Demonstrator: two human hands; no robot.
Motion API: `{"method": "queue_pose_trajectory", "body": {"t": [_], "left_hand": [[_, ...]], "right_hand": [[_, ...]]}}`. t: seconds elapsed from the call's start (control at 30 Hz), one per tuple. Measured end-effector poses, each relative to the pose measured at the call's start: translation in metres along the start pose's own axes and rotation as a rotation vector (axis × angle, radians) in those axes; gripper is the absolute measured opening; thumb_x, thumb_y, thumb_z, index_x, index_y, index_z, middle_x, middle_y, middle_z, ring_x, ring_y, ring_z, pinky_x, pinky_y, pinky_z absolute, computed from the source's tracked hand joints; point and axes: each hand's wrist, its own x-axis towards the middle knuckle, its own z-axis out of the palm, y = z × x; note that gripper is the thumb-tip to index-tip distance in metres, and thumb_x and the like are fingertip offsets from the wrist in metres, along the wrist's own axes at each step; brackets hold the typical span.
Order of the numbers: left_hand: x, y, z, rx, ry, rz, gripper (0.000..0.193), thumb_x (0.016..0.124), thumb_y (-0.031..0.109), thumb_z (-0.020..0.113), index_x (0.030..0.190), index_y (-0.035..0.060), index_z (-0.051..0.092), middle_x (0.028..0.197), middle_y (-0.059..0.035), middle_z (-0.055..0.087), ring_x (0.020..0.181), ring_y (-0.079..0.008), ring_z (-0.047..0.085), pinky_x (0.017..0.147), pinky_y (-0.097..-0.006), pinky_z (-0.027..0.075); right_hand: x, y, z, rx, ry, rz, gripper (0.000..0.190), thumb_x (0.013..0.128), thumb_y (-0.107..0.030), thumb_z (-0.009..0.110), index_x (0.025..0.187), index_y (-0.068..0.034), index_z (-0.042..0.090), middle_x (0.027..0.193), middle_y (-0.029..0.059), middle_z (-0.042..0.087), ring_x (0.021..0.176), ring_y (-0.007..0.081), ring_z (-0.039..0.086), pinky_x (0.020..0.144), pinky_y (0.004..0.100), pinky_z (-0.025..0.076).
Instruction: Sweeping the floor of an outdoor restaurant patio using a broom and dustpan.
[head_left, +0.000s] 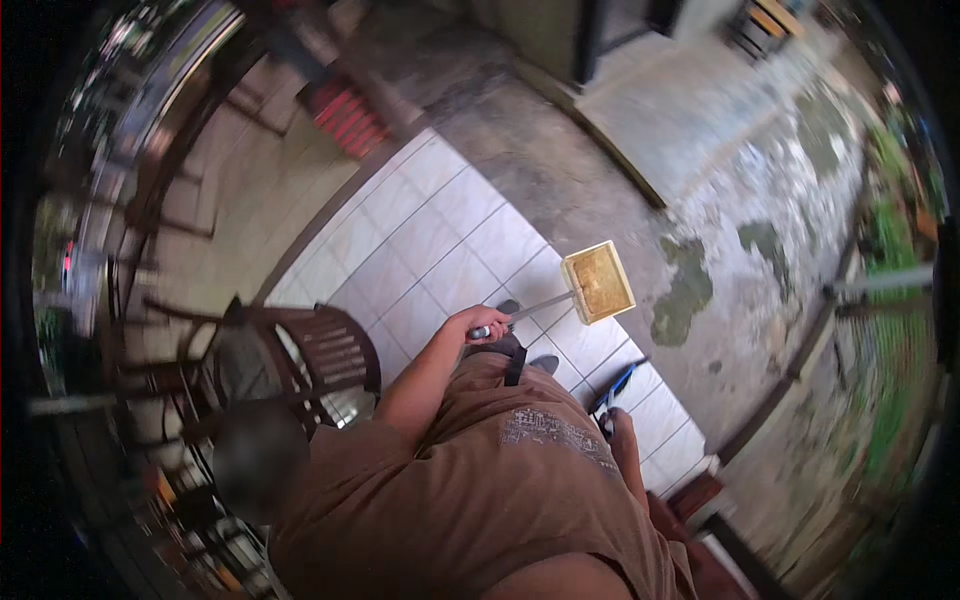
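My left hand (487, 326) is closed around the grey handle of a long-handled dustpan (600, 281). Its yellowish pan is stained inside and is held out ahead of me, over the edge of the white tiles. Lower on the right, my right hand (616, 426) grips a brush (621, 384) with a blue and dark head; my fingers partly hide its handle. The brush head appears over the tiles, but whether it touches them I cannot tell. My grey-shod feet (545, 364) are below, between the two tools.
A dark wooden armchair (341, 352) with a slatted back stands close on my left. White floor tiles (450, 262) border rough, patchy concrete (555, 180). A raised concrete slab (660, 127) lies farther ahead. Beyond the tiles at upper left is a blurred red slatted object (349, 116).
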Motion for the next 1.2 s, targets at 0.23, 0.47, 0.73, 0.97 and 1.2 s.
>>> {"method": "queue_pose_trajectory", "body": {"t": [0.23,0.47,0.73,0.97,1.2], "left_hand": [[-0.051,-0.048,-0.163,-0.266,-0.058,0.219,0.024,0.094,0.019,0.043,0.076,0.0029,0.041,0.061,0.0027,0.040,0.045,-0.0011,0.036,0.036,-0.0125,0.032],[-0.109,-0.072,-0.265,-0.509,-0.144,0.403,0.019,0.092,0.012,0.043,0.076,0.0034,0.039,0.061,0.0007,0.039,0.047,-0.0036,0.039,0.038,-0.0146,0.034],[-0.163,-0.119,-0.375,-0.793,-0.255,0.850,0.019,0.090,0.011,0.047,0.078,-0.0007,0.040,0.061,-0.0006,0.039,0.047,-0.0048,0.040,0.042,-0.0166,0.038],[-0.204,-0.097,-0.402,-1.173,-0.466,0.932,0.018,0.091,0.010,0.044,0.076,0.0030,0.039,0.061,0.0007,0.038,0.048,-0.0055,0.039,0.042,-0.0165,0.034],[-0.249,-0.002,-0.442,-1.477,-0.726,0.877,0.017,0.089,0.009,0.043,0.073,0.0016,0.039,0.059,0.0002,0.037,0.045,-0.0065,0.037,0.040,-0.0174,0.034]], "right_hand": [[-0.012,-0.064,0.176,-1.587,0.110,-0.880,0.018,0.078,-0.012,0.052,0.069,0.001,0.061,0.071,0.0191,0.064,0.066,0.0241,0.063,0.056,0.0348,0.049],[0.073,-0.050,0.272,-1.342,-0.367,-1.305,0.006,0.080,0.004,0.044,0.076,0.000,0.047,0.070,0.0089,0.049,0.062,0.0167,0.050,0.055,0.0262,0.046],[-0.074,-0.057,0.501,-0.318,-0.607,-0.318,0.019,0.086,-0.006,0.037,0.088,0.008,0.050,0.064,0.0064,0.048,0.051,0.0113,0.046,0.047,0.0204,0.040],[-0.051,-0.107,0.617,-0.110,-0.676,0.566,0.018,0.092,-0.009,0.041,0.092,0.008,0.046,0.073,0.0064,0.045,0.057,0.0070,0.043,0.044,0.0175,0.038],[-0.082,-0.168,0.762,-0.961,-0.664,-0.020,0.021,0.085,-0.011,0.054,0.097,0.006,0.055,0.067,0.0038,0.048,0.048,0.0059,0.041,0.040,0.0170,0.032]]}}
